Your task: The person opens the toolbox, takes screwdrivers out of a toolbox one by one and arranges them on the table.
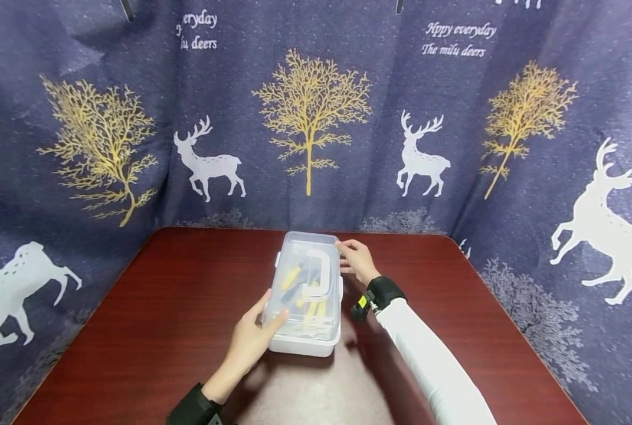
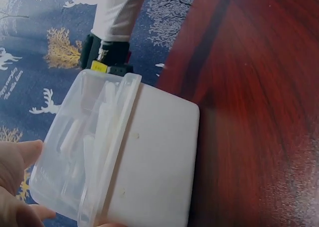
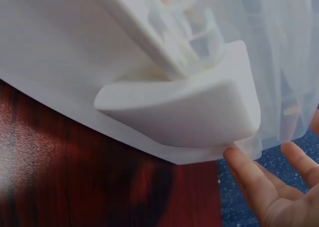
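A clear-lidded white plastic storage box [image 1: 306,343] stands on the table, with a white handle [image 1: 323,274] on its lid. Yellow and dark items [image 1: 291,277] show blurrily through the lid; their kind is unclear. My left hand [image 1: 254,336] grips the near left corner, thumb over the lid and fingers along the side. At the far right corner, my right hand [image 1: 357,260] touches the lid's edge and side with fairly straight fingers. The right wrist view shows a white side latch [image 3: 189,107] close up, with a fingertip [image 3: 234,157] by the rim below it.
The reddish-brown wooden table [image 1: 204,277] extends around the box, with a pale glare at its front. Behind it hangs a dark blue curtain [image 1: 273,195] printed with deer and golden trees. Both wrists wear black bands [image 1: 387,290].
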A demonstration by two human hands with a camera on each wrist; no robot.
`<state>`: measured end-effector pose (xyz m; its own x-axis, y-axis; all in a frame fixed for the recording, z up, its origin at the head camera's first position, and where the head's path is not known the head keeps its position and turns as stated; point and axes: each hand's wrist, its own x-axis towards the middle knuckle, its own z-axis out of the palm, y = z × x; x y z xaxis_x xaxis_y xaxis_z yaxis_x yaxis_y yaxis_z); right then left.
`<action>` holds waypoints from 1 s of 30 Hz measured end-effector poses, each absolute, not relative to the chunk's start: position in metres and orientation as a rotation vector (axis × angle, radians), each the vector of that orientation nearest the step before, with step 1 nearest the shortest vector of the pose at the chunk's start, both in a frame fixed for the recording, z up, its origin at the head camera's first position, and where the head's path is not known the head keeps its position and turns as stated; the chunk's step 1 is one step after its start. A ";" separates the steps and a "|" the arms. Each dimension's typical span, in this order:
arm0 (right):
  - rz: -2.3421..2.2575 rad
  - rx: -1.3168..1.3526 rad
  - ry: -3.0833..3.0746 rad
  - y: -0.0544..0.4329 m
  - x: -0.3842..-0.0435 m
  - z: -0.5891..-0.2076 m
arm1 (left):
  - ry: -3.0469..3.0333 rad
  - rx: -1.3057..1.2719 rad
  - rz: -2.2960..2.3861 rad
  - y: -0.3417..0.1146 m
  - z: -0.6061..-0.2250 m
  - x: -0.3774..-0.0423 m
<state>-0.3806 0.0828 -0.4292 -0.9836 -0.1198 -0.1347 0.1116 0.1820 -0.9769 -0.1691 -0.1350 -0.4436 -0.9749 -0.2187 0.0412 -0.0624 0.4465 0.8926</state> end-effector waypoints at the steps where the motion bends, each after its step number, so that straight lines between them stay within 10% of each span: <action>1: -1.897 -0.012 2.277 0.083 -0.383 -0.432 | -2.552 0.251 -1.531 -0.134 -0.444 -0.168; 30: -1.731 -0.213 2.091 0.100 -0.318 -0.474 | -2.585 0.226 -2.120 -0.150 -0.440 -0.256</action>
<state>-0.3178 0.1004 -0.4741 -0.9020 -0.3732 -0.2170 0.1434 0.2151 -0.9660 -0.2562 -0.1500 -0.4405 -0.9692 0.0285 -0.2445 -0.2342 0.1993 0.9515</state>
